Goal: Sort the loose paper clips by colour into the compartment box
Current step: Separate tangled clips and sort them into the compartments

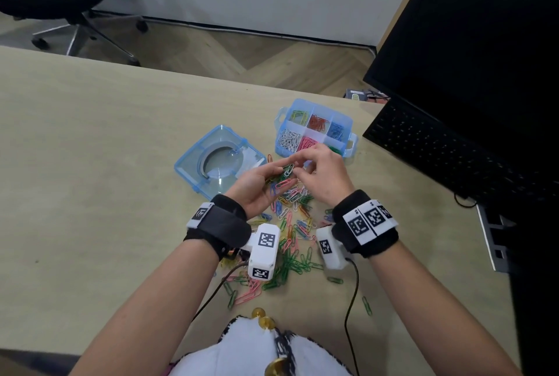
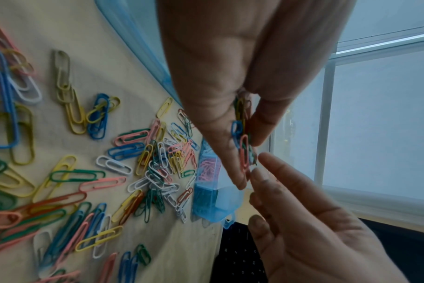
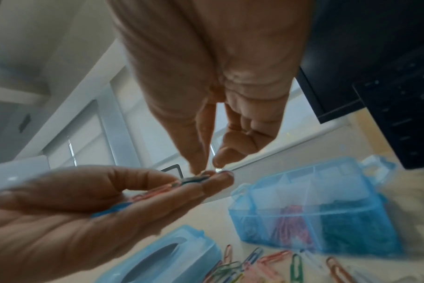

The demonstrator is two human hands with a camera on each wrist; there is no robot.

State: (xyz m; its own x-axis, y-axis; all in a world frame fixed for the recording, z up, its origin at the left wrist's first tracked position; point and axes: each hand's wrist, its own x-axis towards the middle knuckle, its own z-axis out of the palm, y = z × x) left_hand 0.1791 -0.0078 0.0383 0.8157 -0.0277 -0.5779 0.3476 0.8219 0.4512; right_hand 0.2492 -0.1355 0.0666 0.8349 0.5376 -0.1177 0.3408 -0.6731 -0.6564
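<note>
Blue box (image 1: 348, 121): open on the table (image 1: 90, 133), far side of the pile, just beside the keyboard (image 1: 438, 145); its compartments hold clips sorted by colour: mixed yellow-green, red, blue, white, pink, green
Lid (image 1: 217, 161): clear blue, lying flat on the table left of the box, apart from it
Loose clips (image 1: 290, 242): a many-coloured pile spread on the table between the two wrists, with a few strays nearer the person
Left hand (image 1: 257, 188): palm up above the pile, fingers slightly curled, cradling a small bunch of clips (image 2: 242, 137) in pink, blue and green, the thumb lying over them
Right hand (image 1: 320, 173): raised just beside the left, thumb and forefinger brought close at the tip of the bunch; whether they already grip a clip, I cannot tell
Fingertips (image 3: 220, 160): right-hand tips meet the left hand's fingertips at the clips
Monitor (image 1: 484, 28): black, behind the keyboard
</note>
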